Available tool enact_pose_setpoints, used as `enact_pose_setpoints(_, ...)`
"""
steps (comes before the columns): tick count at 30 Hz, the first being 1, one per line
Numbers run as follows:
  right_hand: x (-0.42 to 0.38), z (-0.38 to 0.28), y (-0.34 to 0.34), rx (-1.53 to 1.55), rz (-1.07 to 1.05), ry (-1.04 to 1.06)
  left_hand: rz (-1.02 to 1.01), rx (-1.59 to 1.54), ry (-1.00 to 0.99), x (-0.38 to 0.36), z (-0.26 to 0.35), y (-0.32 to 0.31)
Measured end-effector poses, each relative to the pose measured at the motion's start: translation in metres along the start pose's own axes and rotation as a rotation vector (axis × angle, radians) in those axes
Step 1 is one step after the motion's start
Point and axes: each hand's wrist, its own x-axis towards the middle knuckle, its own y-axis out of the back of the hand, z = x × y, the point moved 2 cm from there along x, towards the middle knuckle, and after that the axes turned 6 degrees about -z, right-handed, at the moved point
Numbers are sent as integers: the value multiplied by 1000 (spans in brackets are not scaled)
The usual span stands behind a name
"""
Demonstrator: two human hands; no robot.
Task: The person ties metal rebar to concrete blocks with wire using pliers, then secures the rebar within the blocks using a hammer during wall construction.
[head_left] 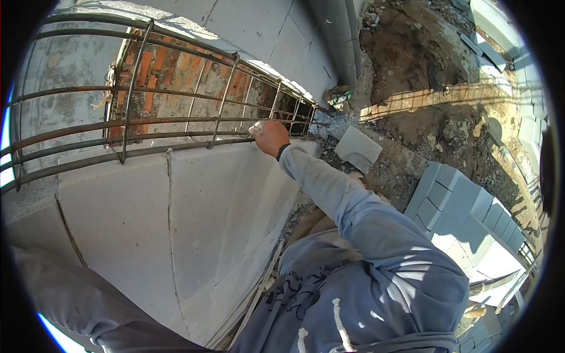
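Note:
My right hand point(272, 139) reaches to the top edge of the white block wall point(218, 194), beside the rusty rebar cage point(170, 120). Its fingers are closed round a small pale piece point(256, 127), partly hidden by them, right against the lower bars near the cage's far end. A dark band circles the wrist. The cage runs lengthwise along the wall top, with upright ties crossing its long bars. Only the grey sleeve point(76, 294) of my left arm shows at the lower left; the left hand is out of view.
Exposed red brick point(150, 76) shows behind the cage. A loose pale block point(358, 148) lies on rubble past the wall's end. Stacked blocks point(453, 206) stand at the right. Brown soil point(406, 53) fills the upper right, with more pale blocks point(494, 26) beyond it.

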Motion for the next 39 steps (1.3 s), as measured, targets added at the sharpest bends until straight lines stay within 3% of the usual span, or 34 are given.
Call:
enact_pose_setpoints(6, 0, -9, -8, -148, -14, 29, 15, -18, 12, -3, -7, 9)
enact_pose_setpoints(17, 3, 15, -24, -1, 4, -125, 42, -59, 11, -7, -9, 25)
enact_pose_setpoints(25, 30, 25, -26, -179, -168, -91, 46, -69, 27, -10, -12, 27)
enact_pose_setpoints(33, 32, 29, -26, -199, -138, -47, 59, -78, 39, -12, -11, 33)
enact_pose_setpoints(35, 33, 31, -24, -233, -264, -36, 66, -85, 39, -12, -10, 35)
enact_pose_setpoints(39, 24, 30, -20, -143, -284, -94, 63, -94, 59, -13, -12, 35)
